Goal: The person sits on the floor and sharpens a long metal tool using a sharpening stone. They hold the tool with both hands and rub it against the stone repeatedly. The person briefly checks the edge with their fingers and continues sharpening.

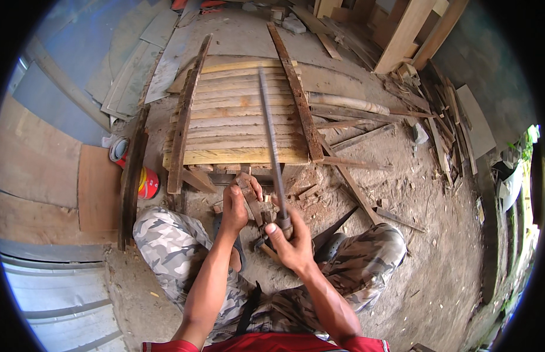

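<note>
My right hand [294, 237] is closed around the handle of a long, straight, grey-bladed machete [272, 138]. Its blade points up and away, passing in front of the slatted wood, with its tip slightly blurred. My left hand [236, 206] grips a short, flat brown piece of wood [249, 201], which slants down toward the right hand. Below, between my legs, a dark object with a light wooden bar [270, 253] lies partly hidden by the right hand. Just ahead stands a low panel of pale wooden slats [240, 121].
Two dark beams [189, 117], [296, 94] lie along the slats. A red bucket [148, 183] stands at left beside an upright dark board [133, 182]. Scrap planks [357, 193] and wood chips litter the dirt floor at right; more boards [454, 126] pile against the far right wall.
</note>
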Tool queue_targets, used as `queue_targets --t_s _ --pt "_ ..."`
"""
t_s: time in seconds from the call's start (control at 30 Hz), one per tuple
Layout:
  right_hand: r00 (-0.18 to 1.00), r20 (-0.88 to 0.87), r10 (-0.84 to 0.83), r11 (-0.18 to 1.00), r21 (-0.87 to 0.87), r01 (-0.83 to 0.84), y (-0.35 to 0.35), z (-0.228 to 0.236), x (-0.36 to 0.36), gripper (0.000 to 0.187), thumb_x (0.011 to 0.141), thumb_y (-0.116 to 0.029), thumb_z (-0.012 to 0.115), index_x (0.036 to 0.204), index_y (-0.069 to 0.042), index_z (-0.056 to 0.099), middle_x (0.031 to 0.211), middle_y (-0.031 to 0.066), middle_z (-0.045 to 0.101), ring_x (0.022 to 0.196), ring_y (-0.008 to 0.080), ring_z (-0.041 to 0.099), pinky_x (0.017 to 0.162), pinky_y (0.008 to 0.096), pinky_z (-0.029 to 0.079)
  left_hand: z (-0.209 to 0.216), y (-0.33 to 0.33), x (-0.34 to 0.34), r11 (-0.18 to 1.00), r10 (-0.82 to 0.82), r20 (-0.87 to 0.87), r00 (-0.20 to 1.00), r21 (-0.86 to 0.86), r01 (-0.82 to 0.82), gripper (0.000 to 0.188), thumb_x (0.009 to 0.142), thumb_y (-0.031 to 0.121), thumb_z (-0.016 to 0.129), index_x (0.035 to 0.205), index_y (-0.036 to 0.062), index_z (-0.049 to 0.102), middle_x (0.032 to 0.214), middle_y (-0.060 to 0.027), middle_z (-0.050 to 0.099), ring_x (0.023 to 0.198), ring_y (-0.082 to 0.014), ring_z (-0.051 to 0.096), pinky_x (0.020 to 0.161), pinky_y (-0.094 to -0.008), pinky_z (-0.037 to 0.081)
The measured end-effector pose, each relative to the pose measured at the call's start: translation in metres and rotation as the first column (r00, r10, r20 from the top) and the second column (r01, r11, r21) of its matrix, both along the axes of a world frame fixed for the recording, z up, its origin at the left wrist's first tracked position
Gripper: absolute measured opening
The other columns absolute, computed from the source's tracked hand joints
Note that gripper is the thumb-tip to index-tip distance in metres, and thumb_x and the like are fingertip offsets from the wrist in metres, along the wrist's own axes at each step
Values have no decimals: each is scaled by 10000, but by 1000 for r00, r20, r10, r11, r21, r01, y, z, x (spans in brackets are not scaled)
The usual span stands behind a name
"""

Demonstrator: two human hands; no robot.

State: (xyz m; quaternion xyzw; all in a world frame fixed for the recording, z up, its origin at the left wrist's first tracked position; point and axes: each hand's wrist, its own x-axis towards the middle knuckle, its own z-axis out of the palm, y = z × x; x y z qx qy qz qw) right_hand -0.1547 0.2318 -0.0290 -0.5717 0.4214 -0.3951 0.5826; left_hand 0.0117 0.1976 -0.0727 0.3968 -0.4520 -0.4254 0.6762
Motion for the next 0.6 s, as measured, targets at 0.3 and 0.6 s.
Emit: queue_targets --t_s 0.3,0.6 --pt "997 13 81 934 -351 -71 0 -15 8 668 965 -288 623 1489 31 357 873 20 578 696 76 514 630 238 440 -15 6 -10 997 36 141 989 70 -46 758 931 763 265 927 48 517 805 -58 559 751 -132 537 670 -285 441" --pt "991 12 133 989 -72 -132 4 0 1 638 928 -164 633 1493 -12 377 1358 228 580 1204 259 608 976 343 466 -26 7 -14 996 -28 29 999 80 25 696 966 616 489 1209 -32 565 917 -37 612 867 -105 566 782 -266 457"
